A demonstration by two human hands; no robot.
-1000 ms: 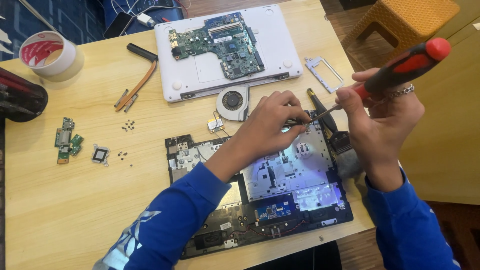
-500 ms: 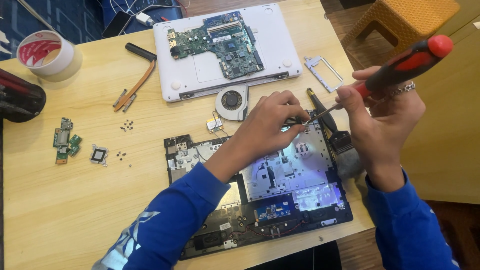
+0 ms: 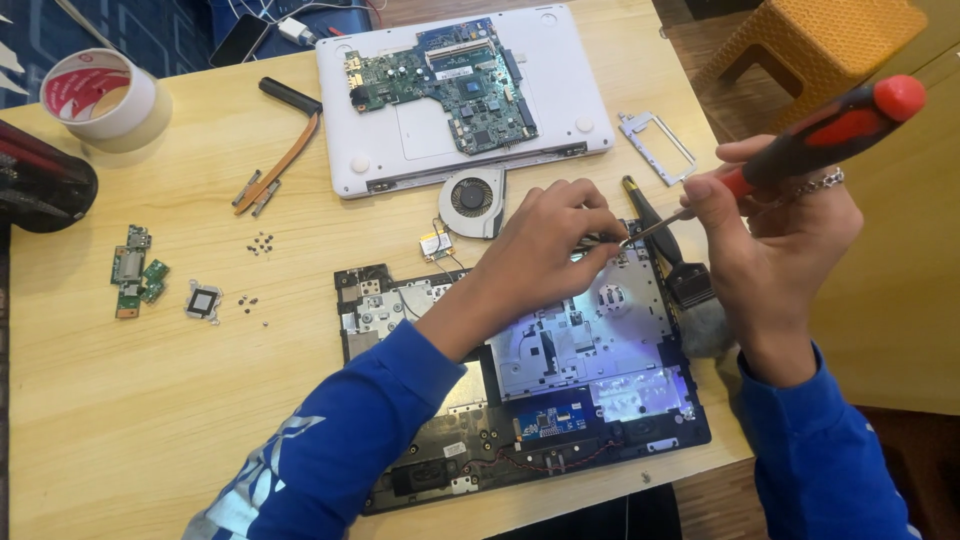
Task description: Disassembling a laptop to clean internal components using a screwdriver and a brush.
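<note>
Over the opened laptop base [image 3: 560, 400], the right hand [image 3: 775, 235] gripped a red-and-black screwdriver [image 3: 800, 150] (tip down), while the left hand [image 3: 545, 250] pinched 1 small part, too small to identify.

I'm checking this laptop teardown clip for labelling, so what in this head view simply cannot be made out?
- Screwdriver tip: hidden behind the left hand fingers; the screw, if any, is unseen.
- What the left hand pinches: covered by its own fingers.
- Loose screws on the table: too small to count or tell apart.
- Dark red object: cut off by the left edge.
- Open laptop base, near corner: covered by the blue sleeve.
</note>
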